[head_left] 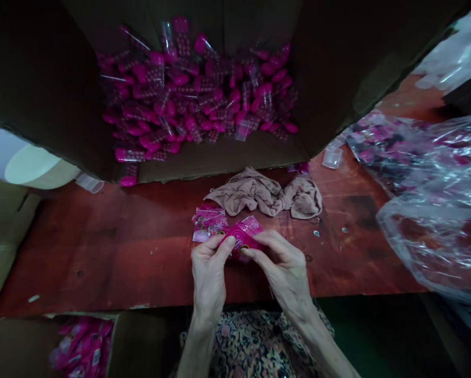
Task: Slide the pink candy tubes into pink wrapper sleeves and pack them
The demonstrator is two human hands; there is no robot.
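Just above the table's front edge, my left hand [212, 268] and my right hand [285, 265] both grip pink printed packets [240, 233]. The left thumb presses on the near left side, and the right thumb and fingers pinch the right side. How many packets are in the grip I cannot tell. Beyond my left fingertips lies a small pile of similar pink packets [207, 220] on the table. A crumpled pinkish cloth [255, 191] rests a little farther back.
A large cardboard box [204, 168] holds many pink-capped clear tubes. Clear plastic bags [428, 210] with pink items cover the right side. A white bowl [34, 165] and a clear cup [89, 182] stand left. Below the edge, a carton [23, 341] holds pink packets.
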